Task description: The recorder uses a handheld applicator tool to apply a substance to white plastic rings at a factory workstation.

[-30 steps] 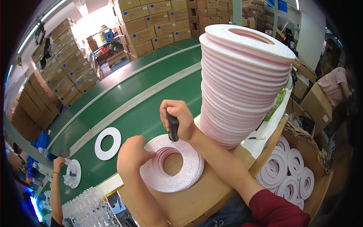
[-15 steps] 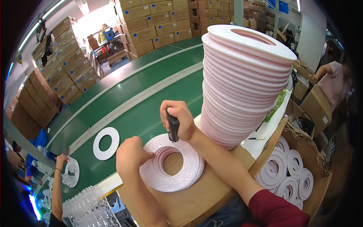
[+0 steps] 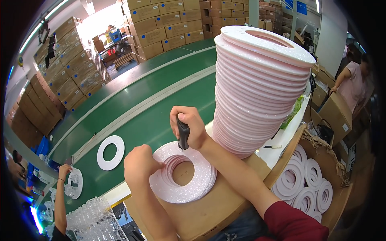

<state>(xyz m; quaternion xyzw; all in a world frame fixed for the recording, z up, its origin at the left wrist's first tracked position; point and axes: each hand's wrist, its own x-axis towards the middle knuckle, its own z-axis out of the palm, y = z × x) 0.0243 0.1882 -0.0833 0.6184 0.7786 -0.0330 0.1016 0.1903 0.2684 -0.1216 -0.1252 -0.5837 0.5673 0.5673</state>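
A short stack of flat, glittery pale-pink rings (image 3: 204, 172) lies on a cardboard surface in front of me. My left hand (image 3: 138, 164) is closed on the stack's left side, its thumb on the top ring near the hole. Above the far edge of the top ring, my right hand (image 3: 194, 125) is wrapped round the black handle of a hand tool (image 3: 183, 135). The handle stands nearly upright, its lower end at the ring's surface; the working tip is too small to make out. A tall stack of similar rings (image 3: 257, 94) rises just beyond my right forearm.
A green conveyor belt (image 3: 161, 110) runs behind, carrying a loose white ring (image 3: 110, 153). At left, another person's hand (image 3: 64, 170) touches a ring with clear plastic pieces. More rings (image 3: 291, 180) fill a cardboard box at right. Stacked cartons (image 3: 169, 24) stand beyond.
The loose ring on the belt has shifted slightly left. At far right, the other person's arm has lowered toward a carton. My hands are almost unmoved, the tool handle tilting slightly.
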